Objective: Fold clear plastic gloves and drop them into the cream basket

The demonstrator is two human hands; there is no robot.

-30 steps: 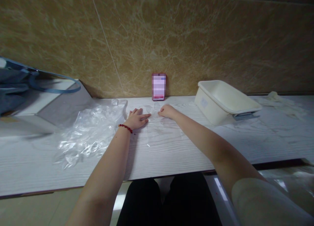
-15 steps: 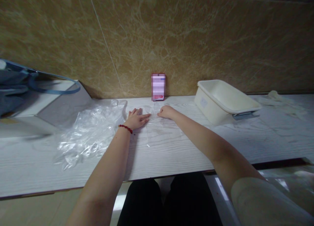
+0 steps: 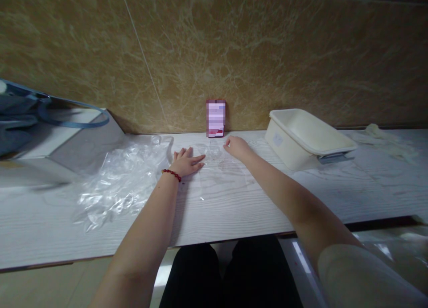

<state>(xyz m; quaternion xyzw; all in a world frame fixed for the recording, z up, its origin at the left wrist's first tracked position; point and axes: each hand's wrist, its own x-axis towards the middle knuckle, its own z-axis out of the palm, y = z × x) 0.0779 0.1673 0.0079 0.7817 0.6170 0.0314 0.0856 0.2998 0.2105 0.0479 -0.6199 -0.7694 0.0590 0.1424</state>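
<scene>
My left hand, with a red bead bracelet at the wrist, lies flat with fingers stretched out on the left edge of a clear plastic bag spread on the white wood-grain table. My right hand is curled at the bag's far edge, fingers pinched on the thin clear film there. The bag lies flat between and in front of both hands.
A crumpled heap of clear plastic bags lies left of my left hand. A phone leans on the marble wall. A cream plastic tub stands at right, pale gloves beyond it. A blue bag sits far left.
My right hand has moved away from the left hand, a little right and toward the wall, lifting the bag's far edge. My left hand has stayed flat in place.
</scene>
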